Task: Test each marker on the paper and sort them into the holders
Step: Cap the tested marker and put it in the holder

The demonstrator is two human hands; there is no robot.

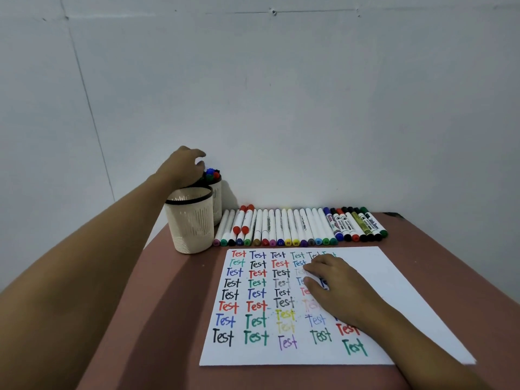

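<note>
Left hand [184, 167], centre-left of frame, curled loosely over markers [211, 174] in the far holder [217, 197]; whether it gripped one was unclear. Right hand [336, 288] lay flat, fingers spread, on the paper [394, 280], hiding several "Test" words. Near holder [190, 225] looked empty. Marker row [295, 228] lay above the paper.

1. The left arm stretches far forward, its left hand [184, 166] raised with fingers curled downward, loosely open.
2. The right hand [336, 288] lies palm-down, fingers slightly bent, forearm angling in from the lower right.
</note>
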